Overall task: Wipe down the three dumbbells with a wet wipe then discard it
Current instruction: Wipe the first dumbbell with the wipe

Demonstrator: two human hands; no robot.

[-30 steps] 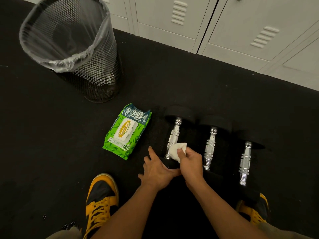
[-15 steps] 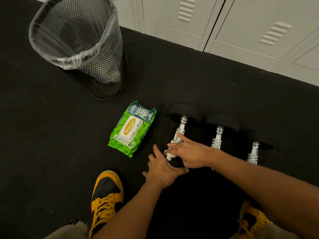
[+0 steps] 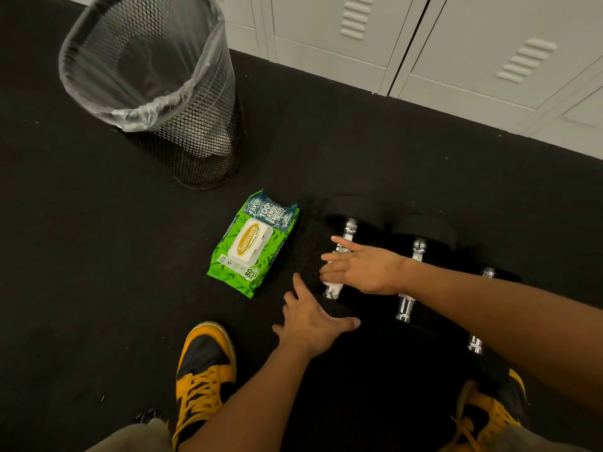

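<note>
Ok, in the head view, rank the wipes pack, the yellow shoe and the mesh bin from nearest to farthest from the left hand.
1. Wipes pack: just beyond the left hand, to its left.
2. Yellow shoe: near edge, to its left; almost as close.
3. Mesh bin: far left, clearly farthest.

Black rubber floor (image 3: 98,272), mesh bin (image 3: 182,125) w/ liner, wipes pack (image 3: 253,244), 3 dumbbells (image 3: 421,236) side by side, 2 sneakers (image 3: 205,370).
</note>
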